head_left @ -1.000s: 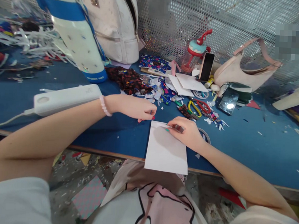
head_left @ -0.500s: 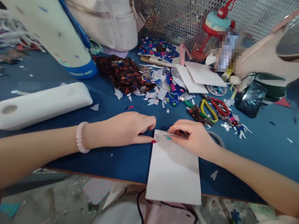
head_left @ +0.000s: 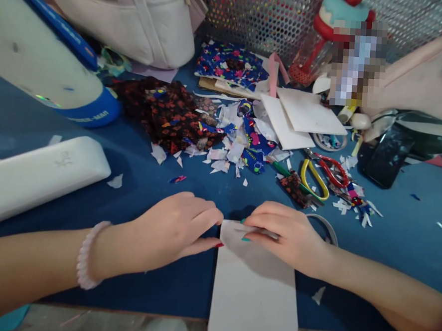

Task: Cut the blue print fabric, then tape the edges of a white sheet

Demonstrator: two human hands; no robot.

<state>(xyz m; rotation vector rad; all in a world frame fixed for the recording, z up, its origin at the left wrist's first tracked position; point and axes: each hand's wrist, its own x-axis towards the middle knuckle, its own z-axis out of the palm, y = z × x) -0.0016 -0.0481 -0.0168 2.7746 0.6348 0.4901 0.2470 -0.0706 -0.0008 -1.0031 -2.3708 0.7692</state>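
The white card (head_left: 256, 297) lies in front of the person, its far end on the blue tabletop (head_left: 405, 266) and its near end reaching past the tabletop's near edge. The left hand (head_left: 175, 232), with a pale bead bracelet (head_left: 88, 257) at its wrist, is at the card's far left corner; thumb and forefinger stand apart there, the red-nailed thumb at the left edge. The right hand (head_left: 295, 237) is bent over the card's far edge, its thumb over the card's face and its forefinger at that edge; whether these fingers are clamped on it I cannot tell. A white ring (head_left: 333, 230) lies just beside the right wrist, partly hidden. Beyond the hands, paper scraps (head_left: 223, 155) lie scattered between a dark patterned cloth (head_left: 160, 114) and a tool with yellow and red handles (head_left: 305, 171). Two white pieces (head_left: 310, 111) overlap behind the tool, and a dark phone (head_left: 387, 154) lies to its right. A white case (head_left: 48, 175) and a bottle (head_left: 43, 65) are over on the left.
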